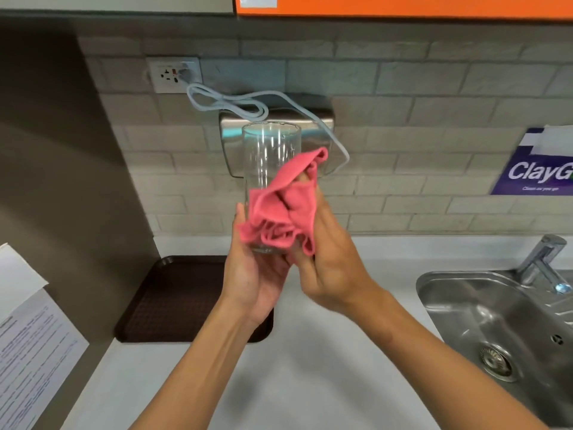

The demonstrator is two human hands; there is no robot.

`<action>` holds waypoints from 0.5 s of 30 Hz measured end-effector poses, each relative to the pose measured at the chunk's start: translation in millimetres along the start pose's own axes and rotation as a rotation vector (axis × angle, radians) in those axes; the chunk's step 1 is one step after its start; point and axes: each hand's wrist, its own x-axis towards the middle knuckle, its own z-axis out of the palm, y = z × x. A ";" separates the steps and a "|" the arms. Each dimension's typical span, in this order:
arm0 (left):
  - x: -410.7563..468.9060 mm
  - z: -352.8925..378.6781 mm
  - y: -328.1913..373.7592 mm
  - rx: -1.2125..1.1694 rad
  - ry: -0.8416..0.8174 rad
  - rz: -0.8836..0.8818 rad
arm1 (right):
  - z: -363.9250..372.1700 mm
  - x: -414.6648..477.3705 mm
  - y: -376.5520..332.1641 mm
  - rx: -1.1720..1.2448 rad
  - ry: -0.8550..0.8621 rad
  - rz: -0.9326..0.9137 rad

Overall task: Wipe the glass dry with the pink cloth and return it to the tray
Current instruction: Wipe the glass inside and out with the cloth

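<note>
A tall clear glass stands upright in the air above the counter, its base cupped in my left hand. My right hand presses the crumpled pink cloth against the glass's right side and lower half. The cloth hides the lower part of the glass and my right fingertips. A dark brown tray lies on the counter below and to the left, partly hidden by my left forearm; nothing shows on its visible part.
A steel sink with a tap sits at the right. A metal wall unit with a grey cable hangs behind the glass. Paper sheets hang at the left, and the white counter spreads between tray and sink.
</note>
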 end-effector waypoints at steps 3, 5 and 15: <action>0.4 9.8 -2.8 0.016 -0.038 -0.023 | -6.4 28.1 -3.7 0.077 0.087 0.089; -0.4 13.2 -1.8 0.019 0.001 -0.035 | -2.3 35.2 -8.3 0.049 0.118 0.063; -3.8 7.3 -4.3 0.022 0.003 0.007 | 20.0 24.6 -14.7 0.048 0.181 0.139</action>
